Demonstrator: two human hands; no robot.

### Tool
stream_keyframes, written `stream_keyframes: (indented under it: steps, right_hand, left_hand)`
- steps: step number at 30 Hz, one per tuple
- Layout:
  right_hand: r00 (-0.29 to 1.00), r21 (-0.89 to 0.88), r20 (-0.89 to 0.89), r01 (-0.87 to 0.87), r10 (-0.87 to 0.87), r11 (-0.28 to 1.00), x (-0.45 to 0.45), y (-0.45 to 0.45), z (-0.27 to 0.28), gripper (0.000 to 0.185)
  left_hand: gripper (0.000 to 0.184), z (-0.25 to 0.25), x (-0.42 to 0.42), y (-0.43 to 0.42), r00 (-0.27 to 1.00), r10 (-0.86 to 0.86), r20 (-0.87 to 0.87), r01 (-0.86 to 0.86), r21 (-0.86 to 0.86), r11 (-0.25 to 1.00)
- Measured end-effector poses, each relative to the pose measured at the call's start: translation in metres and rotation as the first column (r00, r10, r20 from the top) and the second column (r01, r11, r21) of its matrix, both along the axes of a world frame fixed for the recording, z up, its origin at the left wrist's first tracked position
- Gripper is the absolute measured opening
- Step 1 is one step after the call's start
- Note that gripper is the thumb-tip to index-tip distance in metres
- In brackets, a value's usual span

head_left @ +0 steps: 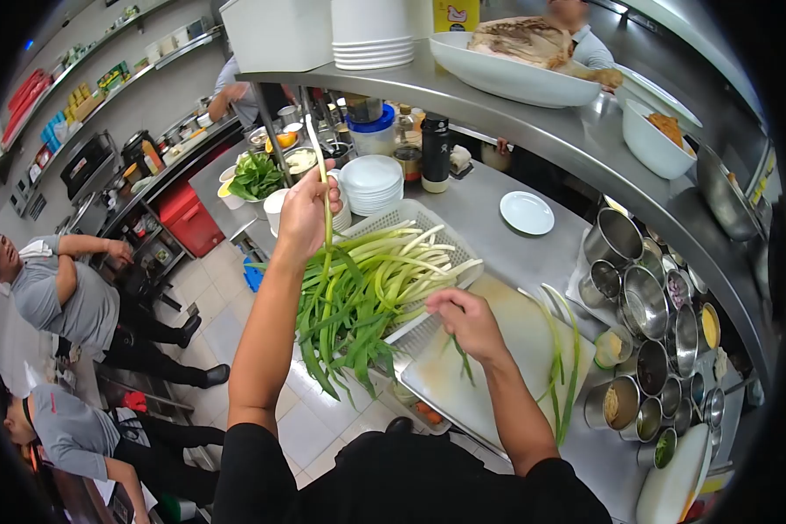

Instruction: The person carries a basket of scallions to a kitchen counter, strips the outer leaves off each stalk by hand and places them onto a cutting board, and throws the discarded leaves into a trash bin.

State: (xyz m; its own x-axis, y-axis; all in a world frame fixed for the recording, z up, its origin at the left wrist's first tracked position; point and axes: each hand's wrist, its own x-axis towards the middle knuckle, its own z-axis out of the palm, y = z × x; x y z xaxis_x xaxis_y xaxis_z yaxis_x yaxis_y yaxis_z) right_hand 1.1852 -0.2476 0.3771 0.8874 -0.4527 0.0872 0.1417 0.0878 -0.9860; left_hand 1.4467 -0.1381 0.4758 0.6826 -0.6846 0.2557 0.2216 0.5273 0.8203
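My left hand (pixel 304 214) is raised and closed around a long green onion (pixel 315 140). Its white end points up, and its green leaves hang over the pile. Below it, a heap of green onions (pixel 371 284) lies in a white perforated basket (pixel 467 253), leaves spilling over the near side. My right hand (pixel 472 327) is over the cutting board (pixel 498 393), fingers curled on a green onion leaf (pixel 465 360) that dangles beneath it. A few separate green onions (pixel 561 375) lie along the board's right side.
Steel pots and bowls (pixel 644 301) crowd the counter at right. Stacked plates (pixel 371 183), a black bottle (pixel 435 153) and a white plate (pixel 527 213) stand behind the basket. An overhead shelf (pixel 533 109) holds dishes. Co-workers (pixel 70 288) stand at left.
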Motion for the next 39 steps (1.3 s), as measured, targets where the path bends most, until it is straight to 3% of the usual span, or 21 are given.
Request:
stream_keyframes:
  steps: [1, 4, 7, 11, 12, 14, 19, 21, 26, 30, 33, 37, 39]
  right_hand:
    - [0.999, -0.145, 0.05, 0.003, 0.005, 0.989, 0.01, -0.001, 0.008, 0.019]
    - [0.998, -0.282, 0.062, -0.014, 0.033, 0.959, 0.037, -0.005, 0.029, 0.022]
    - [0.985, -0.229, 0.155, -0.035, 0.072, 0.973, 0.058, -0.001, 0.047, 0.026]
    - [0.98, -0.094, 0.106, -0.16, 0.17, 0.983, 0.07, 0.011, 0.059, 0.034]
    - [0.966, -0.149, 0.185, -0.153, 0.179, 0.977, 0.076, 0.013, 0.051, 0.034]
    - [0.961, -0.124, 0.165, -0.201, 0.22, 0.972, 0.077, 0.015, 0.047, 0.032]
    - [0.945, -0.07, 0.094, -0.308, 0.314, 0.949, 0.075, 0.013, 0.031, 0.025]
    - [0.943, -0.093, 0.078, -0.315, 0.322, 0.945, 0.073, 0.012, 0.029, 0.023]
    - [0.952, -0.242, 0.069, -0.275, 0.299, 0.93, 0.071, 0.013, 0.018, 0.022]
    - [0.954, -0.221, 0.082, -0.264, 0.288, 0.939, 0.064, 0.019, 0.019, 0.02]
    - [0.967, -0.354, 0.052, -0.216, 0.249, 0.91, 0.065, 0.016, 0.009, 0.017]
    - [0.976, -0.403, 0.065, -0.166, 0.209, 0.9, 0.059, 0.018, 0.016, 0.018]
    - [0.975, -0.407, 0.101, -0.141, 0.198, 0.902, 0.054, 0.019, 0.019, 0.018]
  left_hand:
    - [0.032, 0.003, -0.007, -0.002, 0.999, 0.009, 0.046, -0.011, 0.026, 1.0]
    - [0.04, 0.011, -0.031, 0.0, 0.99, -0.069, 0.121, 0.064, 0.048, 0.997]
    - [0.05, 0.015, -0.044, -0.001, 0.979, -0.116, 0.169, 0.101, 0.09, 0.991]
    - [0.051, 0.007, -0.052, -0.008, 0.964, -0.115, 0.239, 0.08, 0.152, 0.985]
    - [0.051, 0.004, -0.053, -0.008, 0.956, -0.123, 0.266, 0.075, 0.184, 0.98]
    - [0.051, -0.005, -0.053, -0.009, 0.946, -0.122, 0.299, 0.056, 0.221, 0.974]
    - [0.051, -0.022, -0.053, -0.008, 0.971, -0.124, 0.205, 0.072, 0.244, 0.967]
    - [0.049, -0.028, -0.048, -0.009, 0.96, -0.202, 0.195, 0.154, 0.235, 0.96]
    - [0.042, -0.039, -0.057, -0.014, 0.976, -0.207, 0.063, 0.185, 0.252, 0.95]
    - [0.038, -0.051, -0.059, -0.017, 0.965, -0.256, -0.051, 0.261, 0.209, 0.942]
    - [0.035, -0.056, -0.058, -0.02, 0.955, -0.277, -0.105, 0.294, 0.215, 0.931]
    - [0.034, -0.06, -0.058, -0.023, 0.951, -0.274, -0.141, 0.297, 0.186, 0.937]
    - [0.033, -0.058, -0.067, -0.023, 0.981, -0.168, -0.099, 0.187, 0.23, 0.955]
